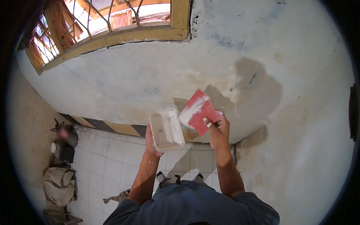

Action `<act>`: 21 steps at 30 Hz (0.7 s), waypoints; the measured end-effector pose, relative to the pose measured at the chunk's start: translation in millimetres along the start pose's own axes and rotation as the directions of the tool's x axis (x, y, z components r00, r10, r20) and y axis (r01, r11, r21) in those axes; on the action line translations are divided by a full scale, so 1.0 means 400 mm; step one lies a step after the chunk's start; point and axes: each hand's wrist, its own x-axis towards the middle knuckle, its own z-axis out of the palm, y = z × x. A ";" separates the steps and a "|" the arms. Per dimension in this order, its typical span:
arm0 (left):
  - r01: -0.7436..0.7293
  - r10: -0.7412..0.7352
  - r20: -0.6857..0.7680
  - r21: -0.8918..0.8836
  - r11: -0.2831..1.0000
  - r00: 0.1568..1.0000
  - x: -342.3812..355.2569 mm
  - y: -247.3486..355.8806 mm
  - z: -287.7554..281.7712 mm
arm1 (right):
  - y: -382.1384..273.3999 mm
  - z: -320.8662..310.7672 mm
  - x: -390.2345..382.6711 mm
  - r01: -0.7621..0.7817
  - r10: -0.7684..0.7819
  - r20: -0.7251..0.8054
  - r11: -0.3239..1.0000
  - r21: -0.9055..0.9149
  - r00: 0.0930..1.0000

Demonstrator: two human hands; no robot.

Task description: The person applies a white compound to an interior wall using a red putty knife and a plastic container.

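Observation:
My left hand [151, 142] grips a pale rectangular plastic tub [162, 132] from its left side and underneath, its open top facing me. White putty coats the tub's far rim and right inner wall. In my right hand [220, 131] is a flat red putty spreader [202, 118], pinched with the thumb on its upper face and the fingers mostly hidden behind. A white smear runs across the spreader's left side. Its left edge lies just beside the tub's right rim; whether the two touch, I cannot tell. Both are held up in front of the plastered wall [123, 82].
A yellow-framed window [150, 35] with metal bars is at the upper left. Striped skirting tiles [114, 127] line the wall's foot above the white tiled floor [127, 161]. At left are a black box [66, 153], a draped beige cloth [60, 185] and a crumpled cloth [119, 196].

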 end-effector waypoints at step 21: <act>0.011 -0.017 0.020 0.246 0.969 1.000 0.023 0.000 0.037 | 0.050 0.068 0.002 0.090 -0.005 0.162 0.847 -0.524 0.987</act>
